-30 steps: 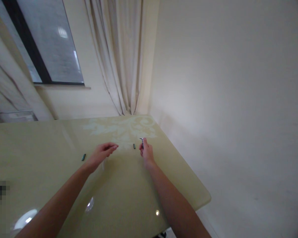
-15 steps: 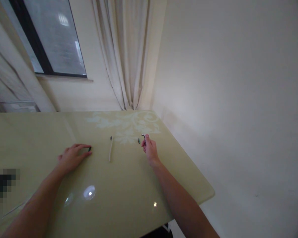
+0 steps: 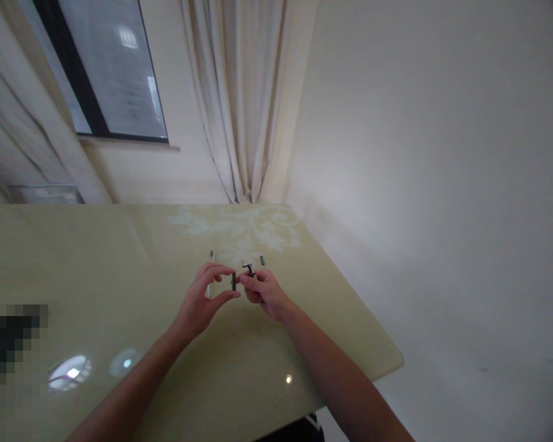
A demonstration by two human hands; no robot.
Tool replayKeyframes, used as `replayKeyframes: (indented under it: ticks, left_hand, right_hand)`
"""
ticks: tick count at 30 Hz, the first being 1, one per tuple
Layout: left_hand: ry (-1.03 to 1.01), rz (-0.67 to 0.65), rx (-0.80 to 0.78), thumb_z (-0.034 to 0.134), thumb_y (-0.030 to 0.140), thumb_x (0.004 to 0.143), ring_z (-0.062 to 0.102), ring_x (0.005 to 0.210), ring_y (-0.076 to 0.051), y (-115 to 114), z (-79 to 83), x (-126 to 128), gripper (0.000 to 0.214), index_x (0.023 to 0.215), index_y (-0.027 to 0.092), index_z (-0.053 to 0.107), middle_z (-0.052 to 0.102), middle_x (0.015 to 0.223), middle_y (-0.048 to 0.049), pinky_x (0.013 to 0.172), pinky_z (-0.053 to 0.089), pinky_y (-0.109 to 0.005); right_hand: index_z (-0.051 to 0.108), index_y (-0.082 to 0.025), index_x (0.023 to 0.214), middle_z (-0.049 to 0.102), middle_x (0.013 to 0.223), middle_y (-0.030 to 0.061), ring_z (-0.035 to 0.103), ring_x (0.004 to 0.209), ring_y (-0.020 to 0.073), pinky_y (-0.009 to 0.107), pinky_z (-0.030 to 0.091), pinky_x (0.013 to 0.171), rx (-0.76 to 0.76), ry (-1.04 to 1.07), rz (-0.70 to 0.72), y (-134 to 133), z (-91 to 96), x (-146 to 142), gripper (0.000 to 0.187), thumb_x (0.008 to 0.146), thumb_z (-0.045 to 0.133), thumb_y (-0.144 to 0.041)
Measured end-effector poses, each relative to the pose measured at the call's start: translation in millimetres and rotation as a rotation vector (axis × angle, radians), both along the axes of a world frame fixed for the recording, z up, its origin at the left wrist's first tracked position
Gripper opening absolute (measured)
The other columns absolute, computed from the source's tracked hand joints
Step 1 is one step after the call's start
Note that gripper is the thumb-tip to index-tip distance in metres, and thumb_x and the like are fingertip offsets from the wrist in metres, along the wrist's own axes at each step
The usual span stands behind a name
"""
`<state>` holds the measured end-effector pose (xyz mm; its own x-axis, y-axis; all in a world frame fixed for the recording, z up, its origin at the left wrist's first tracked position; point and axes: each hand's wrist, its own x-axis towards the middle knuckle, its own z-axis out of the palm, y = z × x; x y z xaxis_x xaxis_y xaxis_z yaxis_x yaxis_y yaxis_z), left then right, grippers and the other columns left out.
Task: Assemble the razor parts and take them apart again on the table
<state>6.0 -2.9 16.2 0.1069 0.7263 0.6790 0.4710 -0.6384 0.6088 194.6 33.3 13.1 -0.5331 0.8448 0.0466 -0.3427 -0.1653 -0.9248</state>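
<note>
Both hands meet above the middle of a glossy pale green table (image 3: 96, 258). My left hand (image 3: 203, 304) pinches a small dark piece (image 3: 233, 281) between thumb and fingers. My right hand (image 3: 263, 291) is closed on a small metal razor handle (image 3: 247, 268), whose head points up and to the left. The dark piece is held upright, right next to the razor handle. A white stick (image 3: 211, 264) lies on the table just behind my left hand, partly hidden. Another small dark piece (image 3: 262, 260) lies on the table beyond my right hand.
The table's right edge (image 3: 350, 288) runs diagonally beside a plain white wall. Cream curtains (image 3: 244, 98) hang behind the far corner, next to a window (image 3: 105, 73). A blurred-out dark patch (image 3: 9, 337) sits at the left of the table.
My left hand picked the small dark piece off the table at the left and carried it right to meet my right hand, which moved slightly left and nearer with the razor handle.
</note>
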Motion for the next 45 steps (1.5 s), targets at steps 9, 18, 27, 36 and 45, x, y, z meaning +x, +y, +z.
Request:
replayKeyframes:
  ticks: [9, 18, 27, 36, 45]
  left_hand:
    - [-0.094, -0.086, -0.095, 0.080, 0.038, 0.085, 0.056, 0.084, -0.017, -5, 0.7, 2, 0.032, 0.112, 0.027, 0.069, 0.063, 0.101, -0.0020, 0.079, 0.047, -0.030]
    - [-0.422, -0.170, -0.678, 0.061, 0.061, 0.093, 0.050, 0.065, -0.011, -2, 6.3, 0, 0.049, 0.115, 0.018, 0.068, 0.063, 0.089, -0.0026, 0.061, 0.040, -0.025]
    - [-0.547, -0.392, -1.122, 0.071, 0.066, 0.082, 0.032, 0.052, -0.006, -7, 8.4, -3, 0.052, 0.085, 0.014, 0.068, 0.051, 0.069, 0.0025, 0.050, 0.019, -0.022]
    - [-0.455, -0.398, -1.117, 0.073, 0.063, 0.083, 0.037, 0.056, -0.007, -10, 13.2, -3, 0.049, 0.085, 0.014, 0.068, 0.055, 0.074, 0.0004, 0.052, 0.024, -0.023]
    - [-0.517, -0.290, -0.856, 0.076, 0.055, 0.083, 0.041, 0.068, -0.011, -6, 12.2, -9, 0.053, 0.127, 0.024, 0.072, 0.051, 0.079, 0.0023, 0.063, 0.035, -0.024]
  right_hand:
    - [0.074, -0.013, 0.083, 0.040, 0.052, -0.0090, 0.023, 0.045, 0.0045, 0.025, 0.012, 0.046, 0.027, -0.006, 0.029, -2, 2.1, 0, 0.031, 0.072, 0.088, -0.039]
    - [0.071, -0.016, 0.082, 0.039, 0.057, -0.0073, 0.031, 0.052, 0.0078, 0.024, 0.022, 0.050, 0.315, -0.236, -0.117, -3, 1.8, 7, 0.029, 0.078, 0.080, -0.043]
    - [0.074, -0.015, 0.088, 0.047, 0.064, -0.0051, 0.037, 0.052, 0.0080, 0.023, 0.031, 0.053, 0.877, -0.446, -0.268, -13, 14.7, 10, 0.014, 0.082, 0.073, -0.027]
    - [0.072, -0.018, 0.091, 0.055, 0.072, -0.0002, 0.046, 0.060, 0.0120, 0.024, 0.037, 0.057, 0.996, -0.538, -0.298, -12, 9.7, 10, 0.010, 0.084, 0.072, -0.025]
    - [0.072, -0.020, 0.112, 0.069, 0.095, 0.0069, 0.062, 0.087, 0.0192, 0.030, 0.046, 0.082, 0.841, -0.468, -0.366, -9, 14.0, 14, 0.027, 0.102, 0.055, -0.039]
